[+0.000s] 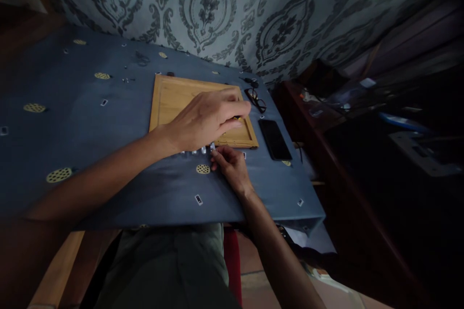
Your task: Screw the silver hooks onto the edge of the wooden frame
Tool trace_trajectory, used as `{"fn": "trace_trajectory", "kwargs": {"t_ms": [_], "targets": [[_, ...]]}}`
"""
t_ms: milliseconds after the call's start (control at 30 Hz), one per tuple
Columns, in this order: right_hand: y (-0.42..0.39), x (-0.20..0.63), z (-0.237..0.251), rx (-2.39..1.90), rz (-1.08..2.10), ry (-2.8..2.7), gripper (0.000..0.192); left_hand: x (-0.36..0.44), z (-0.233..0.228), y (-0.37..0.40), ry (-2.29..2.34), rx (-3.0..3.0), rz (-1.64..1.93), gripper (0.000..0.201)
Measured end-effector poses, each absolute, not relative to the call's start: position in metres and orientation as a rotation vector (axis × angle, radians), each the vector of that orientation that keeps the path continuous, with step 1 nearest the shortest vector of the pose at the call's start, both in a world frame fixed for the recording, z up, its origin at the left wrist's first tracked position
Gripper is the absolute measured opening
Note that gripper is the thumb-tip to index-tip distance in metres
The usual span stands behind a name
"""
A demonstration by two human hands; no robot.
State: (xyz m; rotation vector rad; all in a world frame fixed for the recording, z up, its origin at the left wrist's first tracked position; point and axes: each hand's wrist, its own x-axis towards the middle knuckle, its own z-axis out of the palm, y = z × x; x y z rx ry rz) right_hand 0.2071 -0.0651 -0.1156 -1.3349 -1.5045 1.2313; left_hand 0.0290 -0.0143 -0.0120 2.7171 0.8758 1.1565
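Note:
My left hand [208,118] reaches over the right part of a shallow wooden tray [170,99], fingers curled around a small dark item I cannot make out. My right hand [230,164] rests on the blue cloth just below the tray's front edge. Its fingertips pinch a small silvery piece [212,146] at the end of a short row of similar small pieces [194,152].
A black phone [274,139] lies right of the tray, with dark-rimmed glasses [255,99] behind it. The blue tablecloth [72,120] carries yellow dotted circles and small white marks. A patterned wall stands behind. Dark furniture [326,120] is right of the table edge.

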Motion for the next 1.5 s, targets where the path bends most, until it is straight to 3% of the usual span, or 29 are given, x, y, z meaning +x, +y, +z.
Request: {"fn": "trace_trajectory", "kwargs": {"t_ms": [233, 1500], "targets": [[-0.065, 0.206, -0.114, -1.336, 1.235, -1.514, 0.05, 0.024, -0.002, -0.014, 0.855, 2.683, 0.989, 0.01], [-0.064, 0.208, -0.117, -1.328, 1.243, -1.504, 0.048, 0.025, -0.001, -0.016, 0.91, 2.71, 0.924, 0.01]]}}
